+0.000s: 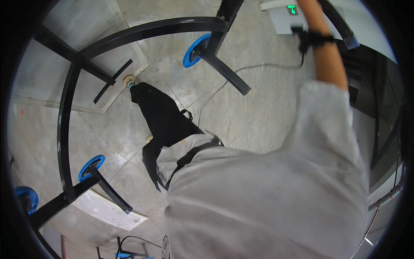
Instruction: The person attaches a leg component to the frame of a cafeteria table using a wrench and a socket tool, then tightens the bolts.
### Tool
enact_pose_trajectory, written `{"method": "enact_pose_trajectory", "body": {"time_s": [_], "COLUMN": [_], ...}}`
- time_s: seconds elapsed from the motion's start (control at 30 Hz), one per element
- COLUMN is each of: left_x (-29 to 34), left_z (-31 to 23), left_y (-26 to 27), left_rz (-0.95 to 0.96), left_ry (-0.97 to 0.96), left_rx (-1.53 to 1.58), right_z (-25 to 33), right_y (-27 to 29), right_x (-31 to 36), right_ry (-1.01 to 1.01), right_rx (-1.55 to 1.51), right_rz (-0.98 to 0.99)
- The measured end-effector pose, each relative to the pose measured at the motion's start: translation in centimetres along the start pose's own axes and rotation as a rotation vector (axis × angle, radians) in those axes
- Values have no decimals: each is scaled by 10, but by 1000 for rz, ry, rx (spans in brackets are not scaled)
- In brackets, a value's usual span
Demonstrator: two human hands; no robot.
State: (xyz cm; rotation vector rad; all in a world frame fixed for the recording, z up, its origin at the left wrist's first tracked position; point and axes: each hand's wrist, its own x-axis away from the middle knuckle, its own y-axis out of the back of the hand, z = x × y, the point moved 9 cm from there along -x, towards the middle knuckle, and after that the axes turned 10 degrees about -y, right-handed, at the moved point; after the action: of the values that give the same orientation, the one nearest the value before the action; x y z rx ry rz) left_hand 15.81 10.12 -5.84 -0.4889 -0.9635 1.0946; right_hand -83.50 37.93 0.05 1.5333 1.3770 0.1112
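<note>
Neither of my hands shows in the head view. My right forearm [330, 64] rises out of a grey short sleeve [325, 108] and leaves the picture at the top, so the hand and anything in it are hidden. A black strap with a small device [312, 39] sits on that arm. From it a thin grey cable [267, 65] droops toward the waist of my black trousers [159, 112]. My grey shirt [267, 194] fills the lower right. Nearest the raised arm is the end of a dark bar [351, 42]. My left arm cannot be made out.
A black metal frame [151, 28] with curved bars spans the left and top. Blue-edged discs [91, 168] are fixed to it. A pale flat panel [110, 209] lies lower left. A green lit sign [293, 9] shows at the top, and a pipe [390, 195] runs along the right.
</note>
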Motion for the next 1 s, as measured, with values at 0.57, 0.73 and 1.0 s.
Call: {"method": "enact_pose_trajectory", "body": {"time_s": [0.57,0.73,1.0], "left_x": [-41,-34,-44], "left_z": [-57,-1,-3], "left_y": [-94,-133,-123], "left_rz": [307,489,543], "left_ry": [-644,-852,-815], "left_rx": [-1771,-1760,-1779], "right_z": [19,69,49], "right_y": [-189,-199,-210], "right_x": [614,538,560], "right_ry": [94,10,-177], "right_rx": [596,459,411], "right_rz": [1466,1212,988]}}
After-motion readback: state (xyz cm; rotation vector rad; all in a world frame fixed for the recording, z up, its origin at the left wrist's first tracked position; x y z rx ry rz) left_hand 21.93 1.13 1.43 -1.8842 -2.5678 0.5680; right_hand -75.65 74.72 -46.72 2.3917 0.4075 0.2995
